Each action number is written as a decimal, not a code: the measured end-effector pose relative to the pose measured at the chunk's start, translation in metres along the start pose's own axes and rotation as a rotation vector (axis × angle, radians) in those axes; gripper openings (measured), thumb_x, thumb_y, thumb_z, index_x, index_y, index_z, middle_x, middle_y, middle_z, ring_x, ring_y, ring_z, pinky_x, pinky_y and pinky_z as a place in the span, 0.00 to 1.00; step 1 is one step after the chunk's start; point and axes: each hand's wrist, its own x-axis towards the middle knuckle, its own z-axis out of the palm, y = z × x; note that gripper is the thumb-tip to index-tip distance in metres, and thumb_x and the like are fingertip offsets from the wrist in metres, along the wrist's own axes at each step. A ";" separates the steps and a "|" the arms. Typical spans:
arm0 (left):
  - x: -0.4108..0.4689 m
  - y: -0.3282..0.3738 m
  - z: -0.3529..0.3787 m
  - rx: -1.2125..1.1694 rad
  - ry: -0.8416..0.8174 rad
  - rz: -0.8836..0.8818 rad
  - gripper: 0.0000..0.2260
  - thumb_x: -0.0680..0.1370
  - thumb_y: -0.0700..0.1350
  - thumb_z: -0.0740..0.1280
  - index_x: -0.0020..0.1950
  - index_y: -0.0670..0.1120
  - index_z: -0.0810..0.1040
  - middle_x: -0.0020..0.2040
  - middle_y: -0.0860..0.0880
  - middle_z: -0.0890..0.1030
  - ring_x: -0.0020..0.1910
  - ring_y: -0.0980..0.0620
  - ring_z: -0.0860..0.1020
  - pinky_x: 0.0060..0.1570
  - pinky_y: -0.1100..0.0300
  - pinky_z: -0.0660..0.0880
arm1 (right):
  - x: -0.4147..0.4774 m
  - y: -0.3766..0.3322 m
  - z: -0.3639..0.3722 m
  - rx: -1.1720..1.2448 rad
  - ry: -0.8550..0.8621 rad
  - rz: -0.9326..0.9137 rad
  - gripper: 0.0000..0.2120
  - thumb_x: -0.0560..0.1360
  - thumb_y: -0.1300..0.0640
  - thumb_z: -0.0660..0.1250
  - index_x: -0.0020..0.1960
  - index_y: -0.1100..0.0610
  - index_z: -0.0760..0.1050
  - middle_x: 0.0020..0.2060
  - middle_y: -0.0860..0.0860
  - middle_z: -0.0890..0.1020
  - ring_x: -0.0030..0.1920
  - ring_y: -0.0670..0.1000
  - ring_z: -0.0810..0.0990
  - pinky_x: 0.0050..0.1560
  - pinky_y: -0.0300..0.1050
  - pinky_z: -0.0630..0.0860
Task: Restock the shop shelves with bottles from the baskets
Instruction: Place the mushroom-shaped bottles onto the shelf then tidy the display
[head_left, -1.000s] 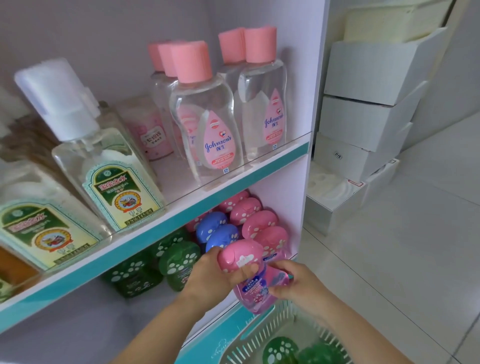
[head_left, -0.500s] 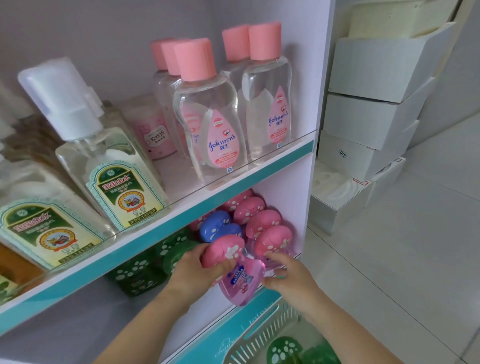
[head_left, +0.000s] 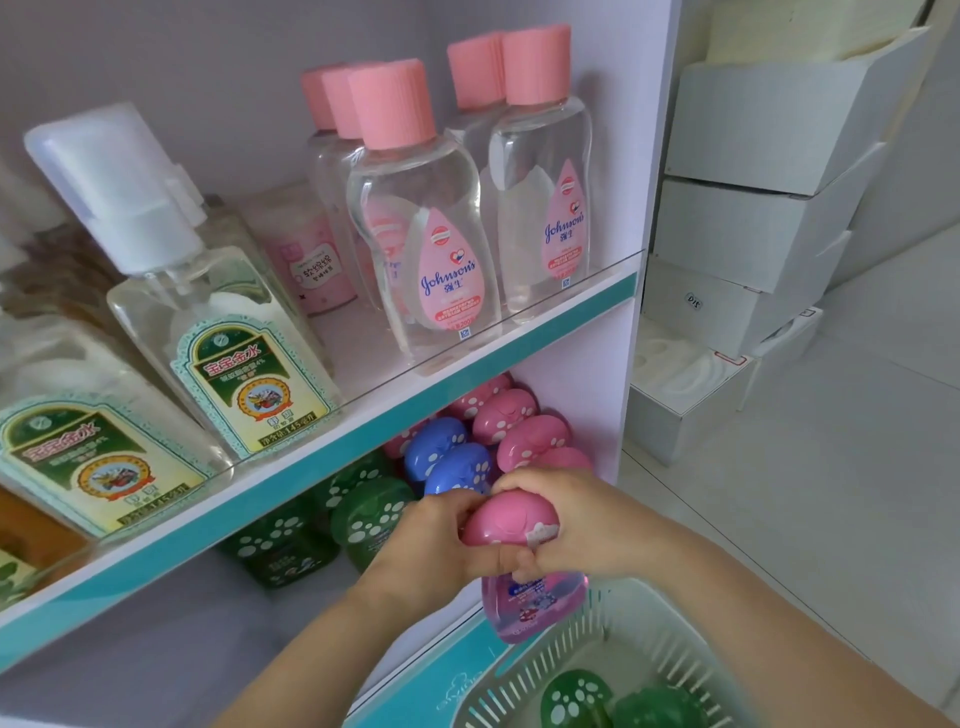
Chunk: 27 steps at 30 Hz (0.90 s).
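Pink bottle (head_left: 511, 522) clasped between left hand (head_left: 436, 551) and right hand (head_left: 589, 525).

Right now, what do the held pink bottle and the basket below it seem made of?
Pink bottle: probably translucent tinted plastic, glossy; its cap opaque, shiny with highlights. Basket: apparently moulded pale green plastic, duller, judging by its slotted walls.
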 end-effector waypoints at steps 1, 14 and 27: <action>0.001 0.001 0.002 -0.013 -0.012 0.005 0.27 0.56 0.58 0.78 0.52 0.49 0.81 0.44 0.53 0.84 0.44 0.57 0.82 0.48 0.61 0.79 | 0.000 0.000 -0.003 0.012 -0.010 -0.002 0.31 0.60 0.51 0.79 0.60 0.43 0.73 0.52 0.42 0.79 0.51 0.43 0.78 0.54 0.45 0.77; 0.042 -0.016 -0.008 0.647 0.319 -0.098 0.24 0.75 0.51 0.68 0.69 0.47 0.69 0.63 0.46 0.76 0.59 0.47 0.76 0.57 0.62 0.69 | -0.012 0.026 -0.042 0.258 0.275 0.238 0.30 0.59 0.56 0.81 0.58 0.47 0.73 0.52 0.47 0.80 0.50 0.48 0.81 0.53 0.50 0.80; 0.065 -0.016 -0.006 0.740 0.147 -0.198 0.20 0.76 0.50 0.66 0.64 0.43 0.70 0.61 0.41 0.76 0.59 0.42 0.75 0.56 0.56 0.70 | -0.013 0.030 -0.047 0.308 0.311 0.266 0.29 0.59 0.54 0.81 0.56 0.48 0.73 0.50 0.46 0.80 0.49 0.48 0.81 0.51 0.52 0.81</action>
